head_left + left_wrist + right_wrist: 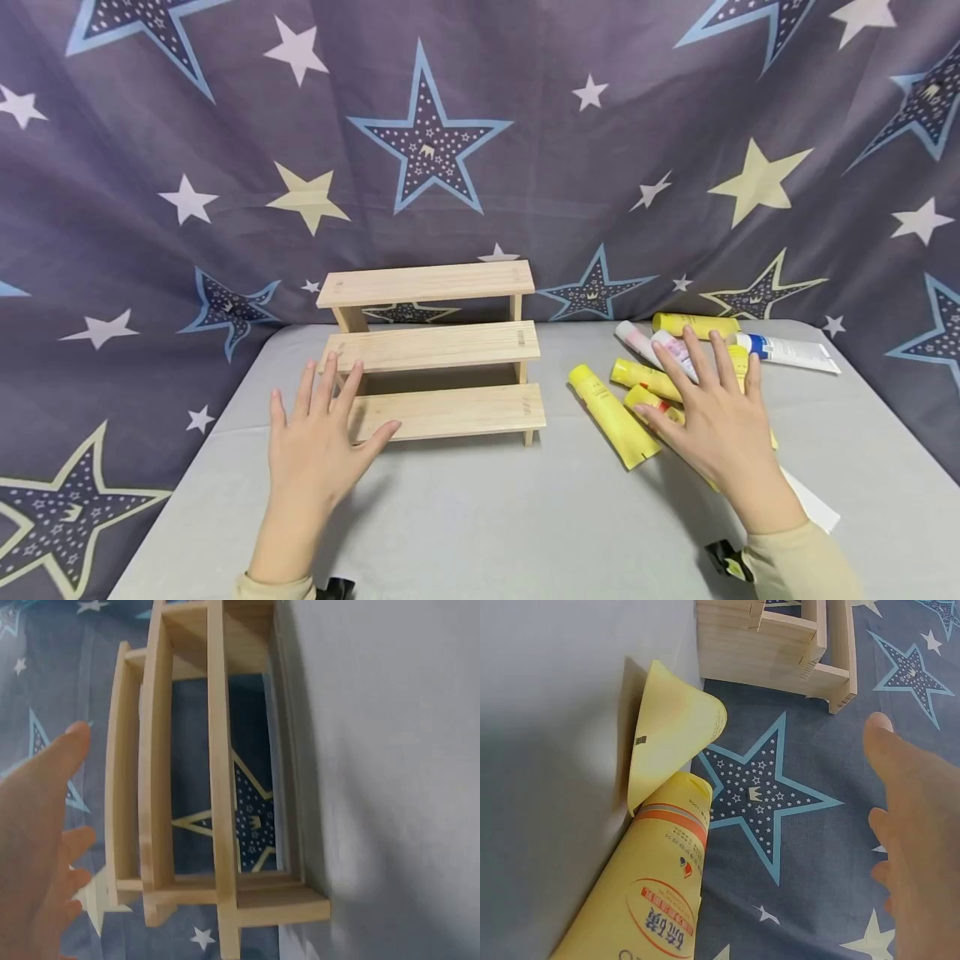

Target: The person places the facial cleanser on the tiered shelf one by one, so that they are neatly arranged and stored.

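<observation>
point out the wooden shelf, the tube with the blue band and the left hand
Wooden shelf (432, 347): head view, on its middle board.
Tube with the blue band (797, 352): head view, on its whitish body.
Left hand (318, 450): head view, on its back.

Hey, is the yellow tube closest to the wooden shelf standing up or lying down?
Lying down: the head view shows that yellow tube stretched lengthwise along the gray tabletop.
</observation>
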